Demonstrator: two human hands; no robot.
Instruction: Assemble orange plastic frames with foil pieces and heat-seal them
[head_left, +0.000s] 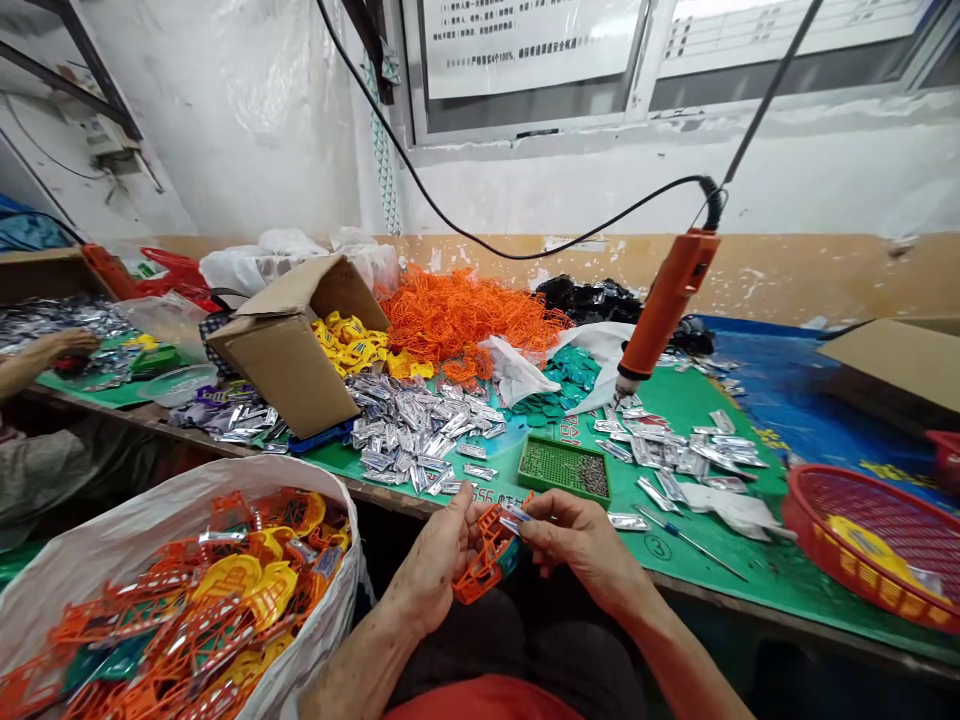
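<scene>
The wall [480, 185] behind the table is white, and along its lower part runs a tan band [802, 285] where the paint is peeling. Above it there is a window [637, 95] with a grey frame; two printed sheets, one [525, 45] at left and another [787, 35] at right, cover much of the glass. On the left, a pale wall [187, 130] meets a dark metal frame [71, 85]. The long table [810, 605] has a green top, with a blue covering [772, 375] towards the right. The light is bright; below the table it is too dark for seeing the floor.
</scene>
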